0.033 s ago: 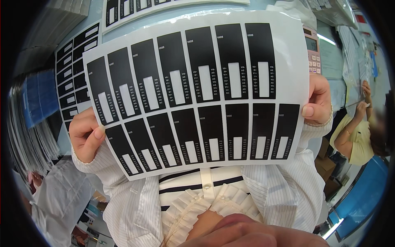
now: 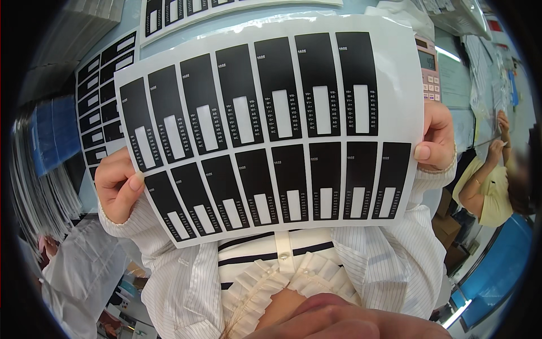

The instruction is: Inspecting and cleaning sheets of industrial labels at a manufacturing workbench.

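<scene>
A white sheet of black labels (image 2: 398, 79) is held up in front of me, spread between both hands. Two rows of black rectangles cover it, each with a pale window and small print. My left hand (image 2: 119, 183) pinches its left edge, thumb on the front. At the opposite edge, my right hand (image 2: 436, 137) grips the sheet the same way. The fingers behind the sheet are hidden on both sides. Beyond its top edge lies a stack of similar label sheets (image 2: 243, 12).
More label sheets (image 2: 107, 93) lie on the table at the left, near stacked papers (image 2: 42, 186) and a blue sheet (image 2: 56, 135). A pink calculator (image 2: 431, 70) sits beyond my right hand. Another person in yellow (image 2: 485, 183) works at the far right.
</scene>
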Demonstrator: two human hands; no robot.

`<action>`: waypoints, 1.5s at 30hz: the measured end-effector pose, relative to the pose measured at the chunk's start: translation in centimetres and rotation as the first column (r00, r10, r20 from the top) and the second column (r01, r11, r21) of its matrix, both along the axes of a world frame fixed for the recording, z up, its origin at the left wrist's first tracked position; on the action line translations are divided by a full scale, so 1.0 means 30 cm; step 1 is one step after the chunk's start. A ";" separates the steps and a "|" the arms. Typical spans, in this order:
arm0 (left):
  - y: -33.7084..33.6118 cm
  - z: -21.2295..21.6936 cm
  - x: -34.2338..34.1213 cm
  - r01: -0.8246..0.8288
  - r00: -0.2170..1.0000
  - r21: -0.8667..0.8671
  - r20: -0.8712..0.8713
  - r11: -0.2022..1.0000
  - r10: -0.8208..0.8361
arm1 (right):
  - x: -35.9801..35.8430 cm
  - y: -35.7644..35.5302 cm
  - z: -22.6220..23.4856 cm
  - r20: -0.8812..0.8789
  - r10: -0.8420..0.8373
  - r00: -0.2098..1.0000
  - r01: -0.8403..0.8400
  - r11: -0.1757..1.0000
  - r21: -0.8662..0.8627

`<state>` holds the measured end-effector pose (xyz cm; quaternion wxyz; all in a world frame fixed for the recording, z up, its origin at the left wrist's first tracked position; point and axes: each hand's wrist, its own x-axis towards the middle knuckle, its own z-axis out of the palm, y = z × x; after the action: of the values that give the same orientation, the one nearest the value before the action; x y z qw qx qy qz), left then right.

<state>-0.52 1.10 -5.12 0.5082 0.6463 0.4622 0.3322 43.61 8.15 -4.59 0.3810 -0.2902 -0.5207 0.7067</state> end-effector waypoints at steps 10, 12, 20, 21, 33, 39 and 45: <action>-0.008 -0.014 0.009 -0.078 0.995 -0.017 0.066 0.997 0.079 | 0.006 0.010 -0.010 0.049 0.021 0.999 -0.012 0.987 -0.161; -0.011 -0.013 0.013 -0.147 0.988 -0.037 0.049 0.988 0.149 | 0.005 0.016 -0.017 0.039 0.045 0.998 -0.038 0.987 -0.159; -0.020 -0.050 -0.026 -0.154 0.981 -0.150 0.094 0.977 0.169 | -0.008 0.015 -0.002 0.119 0.013 0.993 0.008 0.985 -0.175; -0.018 -0.056 -0.031 -0.137 0.978 -0.157 0.137 0.978 0.159 | -0.009 0.015 0.001 0.140 0.016 0.990 0.010 0.982 -0.186; -0.025 -0.107 -0.094 -0.301 0.910 -0.263 0.209 0.917 0.359 | -0.019 0.021 0.004 0.210 0.032 0.977 0.011 0.979 -0.202; -0.021 -0.113 -0.088 -0.308 0.904 -0.261 0.218 0.915 0.367 | -0.021 0.019 0.003 0.189 0.022 0.982 0.018 0.978 -0.207; -0.014 -0.098 -0.063 -0.272 0.910 -0.268 0.242 0.924 0.338 | -0.013 0.019 -0.019 0.186 -0.014 0.982 0.054 0.977 -0.208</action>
<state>-2.41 0.67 -8.05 0.5816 0.4485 0.5154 0.4414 43.22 8.73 -5.16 0.3102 -0.4021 -0.4702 0.7218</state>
